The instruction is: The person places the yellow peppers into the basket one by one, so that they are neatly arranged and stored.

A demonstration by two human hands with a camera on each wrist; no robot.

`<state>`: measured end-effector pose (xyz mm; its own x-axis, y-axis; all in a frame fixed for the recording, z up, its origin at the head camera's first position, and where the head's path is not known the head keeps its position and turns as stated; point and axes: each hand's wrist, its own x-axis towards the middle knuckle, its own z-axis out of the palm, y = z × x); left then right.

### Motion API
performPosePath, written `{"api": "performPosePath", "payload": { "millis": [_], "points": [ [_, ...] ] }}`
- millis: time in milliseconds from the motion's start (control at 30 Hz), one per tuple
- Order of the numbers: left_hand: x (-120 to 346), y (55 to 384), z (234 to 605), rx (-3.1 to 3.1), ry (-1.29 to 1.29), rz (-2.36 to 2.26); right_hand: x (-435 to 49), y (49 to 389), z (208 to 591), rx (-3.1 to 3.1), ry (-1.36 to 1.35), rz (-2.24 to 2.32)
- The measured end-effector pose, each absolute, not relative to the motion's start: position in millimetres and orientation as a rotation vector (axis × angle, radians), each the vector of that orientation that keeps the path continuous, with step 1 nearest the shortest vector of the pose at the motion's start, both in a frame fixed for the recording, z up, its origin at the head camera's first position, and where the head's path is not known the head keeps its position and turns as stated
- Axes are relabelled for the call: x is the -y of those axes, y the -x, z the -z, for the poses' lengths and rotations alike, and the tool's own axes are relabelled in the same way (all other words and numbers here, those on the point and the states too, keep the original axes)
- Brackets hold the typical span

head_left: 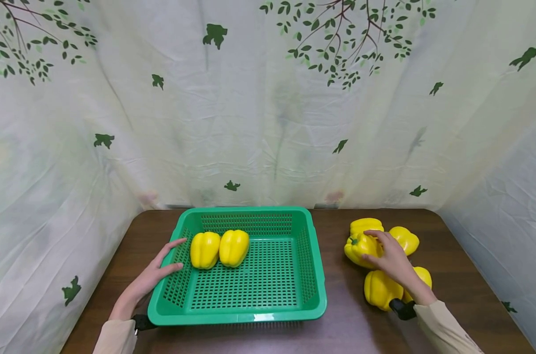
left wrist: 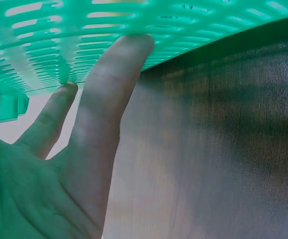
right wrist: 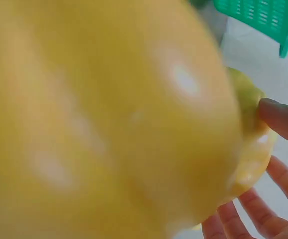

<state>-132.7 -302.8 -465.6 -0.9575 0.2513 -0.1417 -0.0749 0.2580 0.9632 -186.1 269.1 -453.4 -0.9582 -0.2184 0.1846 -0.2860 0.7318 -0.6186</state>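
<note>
While the right hand [head_left: 394,258] has thumb and fingers partly curled around a blocky yellow bell pepper [head_left: 357,251] just left of its palm, stem [head_left: 353,241] roughly toward the green rectangular plastic basket [head_left: 197,317], the left hand [head_left: 152,275] is way over by the basket's left edge, fingers pretty straight.

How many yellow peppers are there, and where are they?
7. Two yellow bell peppers are in the green basket. Five are right of it: one held by the right hand, one behind, one to its right, two nearer the front. More could be hidden.
</note>
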Motion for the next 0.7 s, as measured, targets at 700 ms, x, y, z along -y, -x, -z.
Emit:
{"api": "performPosePath", "payload": {
  "millis": [700],
  "points": [
    [303,133,467,-2.258,-0.140,-1.751,-240,184,447,2.750,-0.436,-1.174]
  ]
}}
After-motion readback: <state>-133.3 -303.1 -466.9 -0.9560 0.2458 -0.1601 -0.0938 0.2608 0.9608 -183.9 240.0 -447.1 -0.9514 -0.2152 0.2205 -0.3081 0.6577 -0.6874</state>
